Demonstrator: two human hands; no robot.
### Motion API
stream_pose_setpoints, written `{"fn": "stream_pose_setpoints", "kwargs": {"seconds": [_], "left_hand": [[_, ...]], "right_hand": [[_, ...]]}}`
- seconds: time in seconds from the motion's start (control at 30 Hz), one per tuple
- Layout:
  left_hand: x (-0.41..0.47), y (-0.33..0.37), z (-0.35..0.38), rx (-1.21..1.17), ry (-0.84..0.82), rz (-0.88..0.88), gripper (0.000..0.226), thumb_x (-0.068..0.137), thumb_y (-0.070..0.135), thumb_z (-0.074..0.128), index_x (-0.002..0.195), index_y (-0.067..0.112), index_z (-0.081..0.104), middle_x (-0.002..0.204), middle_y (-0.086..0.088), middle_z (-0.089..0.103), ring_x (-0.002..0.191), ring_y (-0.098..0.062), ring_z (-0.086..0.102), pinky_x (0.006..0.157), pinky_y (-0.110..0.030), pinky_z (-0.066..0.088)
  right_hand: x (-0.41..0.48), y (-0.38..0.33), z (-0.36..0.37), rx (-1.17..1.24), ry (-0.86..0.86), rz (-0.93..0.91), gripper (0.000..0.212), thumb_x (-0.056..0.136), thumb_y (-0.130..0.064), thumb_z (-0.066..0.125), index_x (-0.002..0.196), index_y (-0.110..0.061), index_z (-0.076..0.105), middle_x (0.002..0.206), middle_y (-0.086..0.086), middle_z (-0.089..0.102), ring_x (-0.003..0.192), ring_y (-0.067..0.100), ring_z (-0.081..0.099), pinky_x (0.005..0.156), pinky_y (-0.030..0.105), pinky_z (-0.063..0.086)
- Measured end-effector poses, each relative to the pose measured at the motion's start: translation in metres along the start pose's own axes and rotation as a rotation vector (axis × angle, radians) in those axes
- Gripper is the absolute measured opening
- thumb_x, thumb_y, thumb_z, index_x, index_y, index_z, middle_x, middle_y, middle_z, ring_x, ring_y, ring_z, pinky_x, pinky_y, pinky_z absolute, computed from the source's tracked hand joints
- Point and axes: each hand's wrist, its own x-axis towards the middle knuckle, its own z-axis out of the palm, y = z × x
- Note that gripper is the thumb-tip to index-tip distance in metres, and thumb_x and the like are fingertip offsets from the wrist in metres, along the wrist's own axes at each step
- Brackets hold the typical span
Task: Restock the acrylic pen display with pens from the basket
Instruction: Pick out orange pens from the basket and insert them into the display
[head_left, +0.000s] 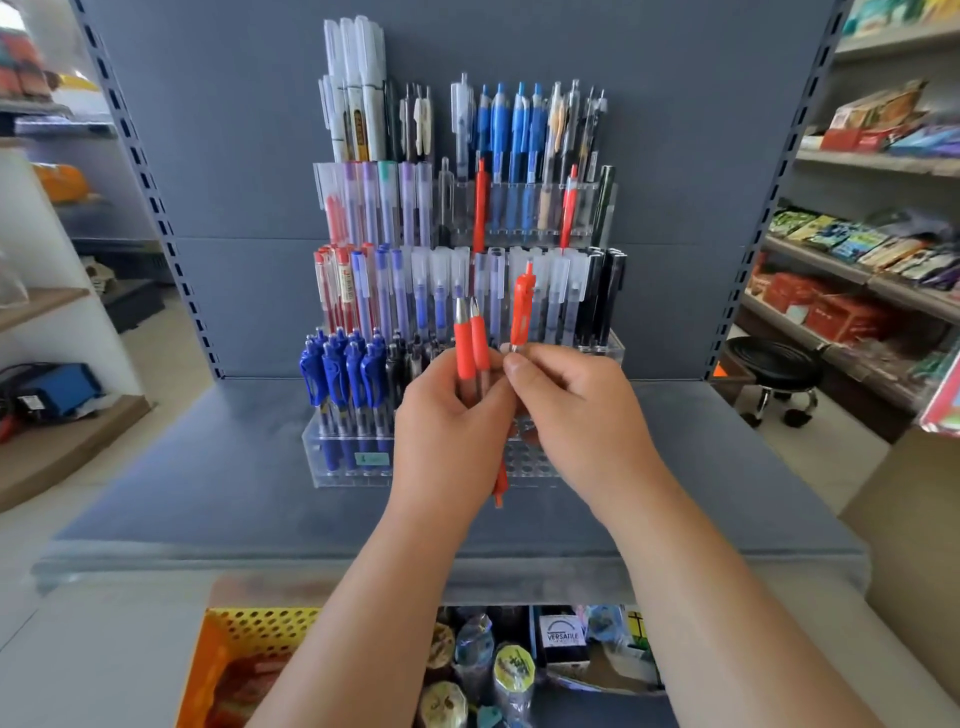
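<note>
The left hand is clutching a small bunch of red pens, tips up, right in front of the acrylic pen display. The right hand is pinching one red pen upright beside them (clicker end up). The yellow basket is sitting below, near the left forearm.

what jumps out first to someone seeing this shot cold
Dead centre, the left hand grips a bunch of orange-red pens pointing up, while the right hand pinches one more orange-red clip pen beside them. Right behind stands the tiered clear acrylic pen display on the grey shelf, packed with blue, white and black pens. At bottom left, a yellow-orange perforated plastic basket sits below the shelf edge.
</note>
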Motion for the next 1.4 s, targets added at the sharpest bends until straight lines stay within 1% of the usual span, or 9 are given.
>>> {"fn": "stream_pose_setpoints", "kwargs": {"seconds": [0.13, 0.23, 0.37, 0.53, 0.67, 0.8, 0.9, 1.07, 1.4], "left_hand": [[0.0, -0.004, -0.006, 0.035, -0.04, -0.02, 0.012, 0.09, 0.024, 0.068, 0.079, 0.02, 0.069, 0.068, -0.024, 0.056, 0.053, -0.021, 0.044, 0.05, -0.036, 0.043], [-0.001, -0.003, -0.008, -0.035, -0.029, -0.048, 0.008, 0.091, 0.026, 0.069, 0.086, 0.022, 0.073, 0.059, -0.009, 0.055, 0.051, -0.016, 0.045, 0.048, -0.03, 0.042], [0.003, -0.004, -0.013, -0.091, 0.077, -0.085, 0.008, 0.093, 0.028, 0.066, 0.092, 0.025, 0.073, 0.056, 0.012, 0.06, 0.052, -0.005, 0.053, 0.055, -0.023, 0.046], [0.005, -0.006, -0.014, -0.113, 0.063, -0.083, 0.015, 0.095, 0.03, 0.063, 0.089, 0.021, 0.073, 0.058, 0.005, 0.058, 0.056, -0.01, 0.054, 0.056, -0.029, 0.048], [0.005, -0.006, -0.012, -0.104, 0.043, -0.081, 0.017, 0.097, 0.031, 0.06, 0.091, 0.02, 0.072, 0.057, 0.009, 0.056, 0.054, -0.007, 0.051, 0.054, -0.023, 0.047], [0.007, -0.008, -0.012, -0.11, 0.047, -0.119, 0.027, 0.099, 0.034, 0.058, 0.097, 0.01, 0.069, 0.057, 0.005, 0.053, 0.057, -0.016, 0.047, 0.058, -0.036, 0.042], [0.008, -0.008, -0.012, -0.191, 0.047, -0.15, 0.029, 0.099, 0.029, 0.058, 0.101, 0.001, 0.066, 0.058, 0.003, 0.051, 0.058, -0.018, 0.044, 0.057, -0.036, 0.039], [0.009, -0.008, -0.015, -0.264, 0.004, -0.176, 0.021, 0.101, 0.02, 0.052, 0.099, 0.016, 0.072, 0.066, -0.001, 0.051, 0.057, -0.013, 0.045, 0.053, -0.026, 0.039], [0.006, -0.004, -0.021, -0.202, -0.054, -0.177, 0.023, 0.101, 0.024, 0.054, 0.096, 0.028, 0.076, 0.064, 0.001, 0.047, 0.059, -0.018, 0.042, 0.049, -0.026, 0.037]], "right_hand": [[0.003, 0.006, 0.001, -0.055, 0.022, -0.004, 0.013, 0.099, -0.029, 0.057, 0.096, -0.036, 0.068, 0.084, -0.006, 0.07, 0.076, 0.017, 0.067, 0.068, 0.045, 0.059], [0.006, 0.008, 0.0, -0.092, 0.062, -0.021, 0.012, 0.1, -0.028, 0.056, 0.109, -0.029, 0.063, 0.084, -0.007, 0.068, 0.074, 0.015, 0.063, 0.066, 0.034, 0.053], [0.008, 0.012, -0.001, -0.142, 0.095, -0.077, 0.014, 0.1, -0.024, 0.056, 0.11, -0.026, 0.065, 0.082, -0.005, 0.067, 0.078, 0.019, 0.063, 0.072, 0.036, 0.052], [0.017, 0.017, 0.005, -0.202, 0.094, -0.139, 0.02, 0.1, -0.024, 0.056, 0.091, -0.041, 0.059, 0.075, -0.015, 0.062, 0.072, 0.006, 0.058, 0.063, 0.025, 0.046], [0.023, 0.028, 0.005, -0.268, 0.114, -0.115, 0.016, 0.1, -0.025, 0.055, 0.108, -0.032, 0.067, 0.078, -0.014, 0.064, 0.073, 0.01, 0.06, 0.069, 0.038, 0.054], [0.023, 0.041, 0.009, -0.337, 0.106, -0.085, 0.016, 0.099, -0.03, 0.055, 0.109, -0.038, 0.065, 0.082, -0.013, 0.068, 0.077, 0.012, 0.064, 0.069, 0.044, 0.057], [0.021, 0.046, 0.014, -0.406, 0.118, -0.062, 0.015, 0.098, -0.033, 0.054, 0.11, -0.037, 0.062, 0.081, -0.01, 0.069, 0.073, 0.018, 0.065, 0.065, 0.045, 0.058], [0.02, 0.049, 0.017, -0.524, 0.12, 0.021, 0.006, 0.097, -0.036, 0.054, 0.102, -0.034, 0.058, 0.083, -0.01, 0.069, 0.074, 0.023, 0.065, 0.063, 0.044, 0.057], [0.017, 0.049, 0.02, -0.662, 0.089, 0.061, 0.017, 0.097, -0.038, 0.053, 0.099, -0.028, 0.067, 0.083, -0.006, 0.071, 0.08, 0.023, 0.064, 0.077, 0.043, 0.055]]}}
